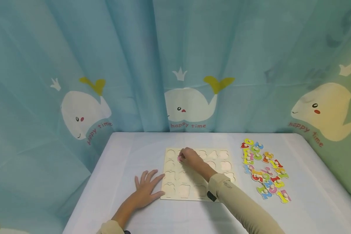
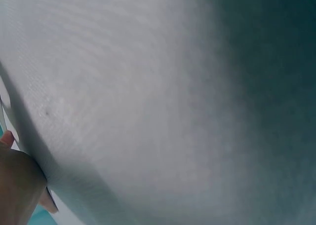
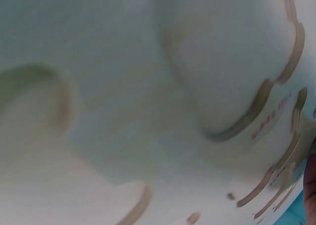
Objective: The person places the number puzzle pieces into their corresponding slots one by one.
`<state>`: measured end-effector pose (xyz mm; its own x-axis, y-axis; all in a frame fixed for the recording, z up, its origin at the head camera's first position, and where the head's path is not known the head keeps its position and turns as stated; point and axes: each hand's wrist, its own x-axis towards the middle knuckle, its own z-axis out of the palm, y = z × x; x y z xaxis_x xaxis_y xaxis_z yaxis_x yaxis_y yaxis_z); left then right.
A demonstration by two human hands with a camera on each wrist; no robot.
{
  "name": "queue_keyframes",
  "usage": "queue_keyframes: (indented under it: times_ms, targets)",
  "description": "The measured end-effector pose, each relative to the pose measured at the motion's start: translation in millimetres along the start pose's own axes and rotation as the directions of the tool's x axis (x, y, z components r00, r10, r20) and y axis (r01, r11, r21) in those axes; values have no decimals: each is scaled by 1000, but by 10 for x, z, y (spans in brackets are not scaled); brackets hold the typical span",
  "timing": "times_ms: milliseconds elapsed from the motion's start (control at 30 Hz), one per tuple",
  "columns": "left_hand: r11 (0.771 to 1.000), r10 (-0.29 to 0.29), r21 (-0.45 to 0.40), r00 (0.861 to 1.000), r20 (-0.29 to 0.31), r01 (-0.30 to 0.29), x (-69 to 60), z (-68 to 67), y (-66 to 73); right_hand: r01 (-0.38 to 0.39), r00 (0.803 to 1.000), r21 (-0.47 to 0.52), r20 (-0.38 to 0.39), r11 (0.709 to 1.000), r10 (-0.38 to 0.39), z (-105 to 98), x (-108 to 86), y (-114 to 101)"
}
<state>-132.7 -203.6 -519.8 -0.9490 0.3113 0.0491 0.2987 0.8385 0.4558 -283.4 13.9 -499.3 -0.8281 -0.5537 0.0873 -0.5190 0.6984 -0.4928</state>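
Observation:
A pale wooden puzzle board (image 1: 175, 182) with rows of shaped recesses lies on the table. Over its top row, my right hand (image 1: 191, 158) pinches a pink puzzle piece (image 1: 179, 158); the fingers hide most of it. My left hand (image 1: 148, 188) rests on the table at the board's left side, fingers spread, with fingertips at the edge. Part of that hand (image 2: 19, 185) shows at the lower left of the left wrist view. The right wrist view has the board's recesses (image 3: 232, 129) up close and a sliver of hand (image 3: 310, 185) at its right edge.
Right of the board, several colourful number pieces (image 1: 257, 177) with knobs lie in a loose, partly overlapping cluster. A white cloth (image 1: 128, 152) covers the table. Behind it hangs a blue curtain (image 1: 134, 65) printed with whales.

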Motion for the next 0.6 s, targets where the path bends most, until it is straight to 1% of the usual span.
queue_keyframes:
  times_ms: [267, 367, 467, 500, 567, 600]
  targets:
    - [1000, 3, -7, 1000, 16, -3, 25, 14, 12, -32, 999, -6, -32, 999, 32, 49, 87, -86]
    - [1000, 13, -11, 1000, 15, -13, 25, 29, 19, -45, 999, 1, -26, 999, 45, 62, 119, -134]
    - [999, 28, -28, 1000, -3, -28, 11, 28, 20, -44, 999, -1, -10, 999, 44, 89, 174, -194]
    - [999, 41, -33, 999, -19, -42, 6, 33, 9, -35, 999, -4, -9, 999, 35, 99, 195, -218]
    - [997, 62, -45, 997, -47, -64, -4, 27, -3, -10, 1000, -9, -20, 1000, 10, 119, 234, -265]
    - [996, 73, -46, 996, -56, -76, -6, 29, -16, 8, 999, -22, -38, 1000, -9, 131, 253, -284]
